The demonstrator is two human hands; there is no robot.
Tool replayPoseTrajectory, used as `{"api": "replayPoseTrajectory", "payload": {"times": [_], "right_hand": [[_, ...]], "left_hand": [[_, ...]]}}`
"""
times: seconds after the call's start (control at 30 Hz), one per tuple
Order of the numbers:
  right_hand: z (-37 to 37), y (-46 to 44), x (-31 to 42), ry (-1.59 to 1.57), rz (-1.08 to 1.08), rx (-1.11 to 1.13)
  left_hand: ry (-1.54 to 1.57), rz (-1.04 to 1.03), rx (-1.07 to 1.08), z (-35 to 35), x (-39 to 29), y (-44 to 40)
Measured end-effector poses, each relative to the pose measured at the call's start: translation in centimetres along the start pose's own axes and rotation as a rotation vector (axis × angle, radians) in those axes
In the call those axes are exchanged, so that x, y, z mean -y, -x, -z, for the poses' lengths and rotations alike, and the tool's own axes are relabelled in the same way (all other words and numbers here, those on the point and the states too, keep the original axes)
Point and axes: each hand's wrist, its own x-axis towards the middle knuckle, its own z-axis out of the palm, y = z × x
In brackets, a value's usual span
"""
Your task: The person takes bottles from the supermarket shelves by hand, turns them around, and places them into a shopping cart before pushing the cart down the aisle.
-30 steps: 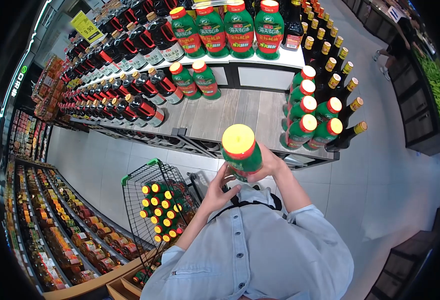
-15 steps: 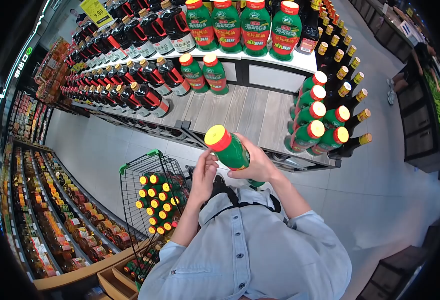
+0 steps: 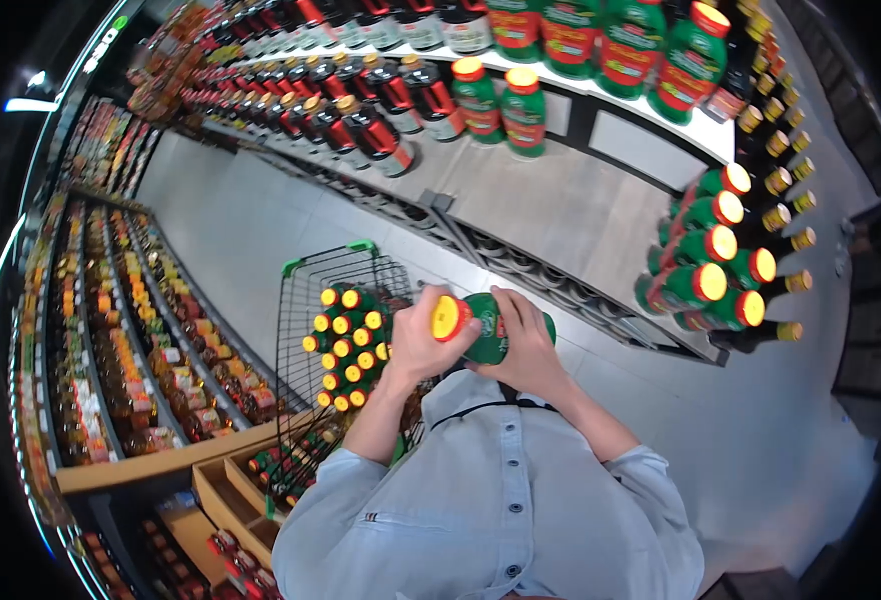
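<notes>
A green oyster sauce bottle (image 3: 485,322) with a red neck band and yellow cap is held between both hands in front of my shirt. It lies tilted with its cap toward the left. My left hand (image 3: 419,340) is closed around the neck and cap, thumb across the red band. The fingers of my right hand (image 3: 527,345) wrap the bottle's body, covering much of its label. Just left of my left hand stands a black wire shopping cart (image 3: 296,300) with green corners, holding several similar yellow-capped bottles (image 3: 341,350).
Ahead is a grey wood-look shelf (image 3: 561,200) with dark red-labelled bottles (image 3: 376,135) and more green bottles (image 3: 696,285). Dark bottles (image 3: 796,240) line its right end. A sloped rack of oil bottles (image 3: 171,380) runs along the left, with a wooden bin (image 3: 231,490) below.
My left hand has gone from beside the bottle to gripping its neck and cap. The bottle has turned more sideways. The view has shifted, moving the shelf up and right.
</notes>
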Motion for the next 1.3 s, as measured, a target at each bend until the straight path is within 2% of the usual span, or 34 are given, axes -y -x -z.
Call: {"api": "replayPoseTrajectory", "payload": {"times": [0.07, 0.13, 0.17, 0.23, 0.27, 0.3, 0.33, 0.43, 0.6, 0.63, 0.77, 0.87, 0.93, 1.03, 1.13, 1.3], "right_hand": [[-1.2, -0.4, -0.6, -0.002, 0.019, 0.125], [-1.4, -0.5, -1.3, 0.048, -0.059, 0.291], [-1.8, -0.1, -2.2, 0.044, -0.052, 0.300], [-2.8, 0.8, -4.9, 0.078, -0.209, 0.336], [-2.8, 1.0, -6.0, 0.088, -0.203, 0.356], [-2.8, 1.2, -6.9, 0.147, -0.286, 0.399], [-2.8, 1.6, -7.8, 0.209, -0.369, 0.444], [-3.4, 2.3, -10.9, 0.338, -0.408, 0.592], [-5.3, 0.7, -12.2, 0.365, -0.474, 0.575], [-5.6, 0.2, -12.0, 0.328, -0.499, 0.555], [-6.4, -1.8, -10.9, 0.195, -0.638, 0.505], [-7.2, -0.7, -11.7, 0.197, -0.694, 0.479], [-7.3, -0.3, -11.0, 0.299, -0.664, 0.462], [-7.5, -1.1, -9.1, 0.318, -0.808, 0.458], [-8.0, -1.2, -8.4, 0.305, -0.874, 0.431], [-8.3, -3.9, -8.2, 0.268, -0.822, 0.271]], "left_hand": [[-0.128, 0.015, -0.041, 1.3, 1.2, 0.8], [-0.202, 0.117, -0.140, 3.3, 3.0, 1.2], [-0.161, 0.207, -0.196, 4.6, 4.4, 1.6], [-0.132, 0.225, -0.399, 7.6, 6.8, 2.0], [-0.089, 0.307, -0.472, 9.0, 8.4, 2.3], [-0.161, 0.316, -0.570, 10.3, 10.1, 2.6], [-0.236, 0.414, -0.637, 11.4, 11.6, 2.8], [-0.274, 0.450, -0.748, 13.3, 16.2, 1.8], [-0.510, 0.524, -0.658, 13.2, 29.0, -0.8], [-0.508, 0.607, -0.558, 13.0, 30.7, -1.5], [-0.475, 0.599, -0.400, 10.3, 37.4, -3.0], [-0.474, 0.686, -0.205, 7.5, 41.9, -4.1], [-0.476, 0.676, -0.113, 5.4, 44.2, -4.7], [-0.503, 0.734, 0.069, 3.2, 46.6, -4.7], [-0.543, 0.676, 0.044, 1.4, 48.5, -4.2], [-0.514, 0.720, 0.269, 0.3, 48.3, -4.9]]}}
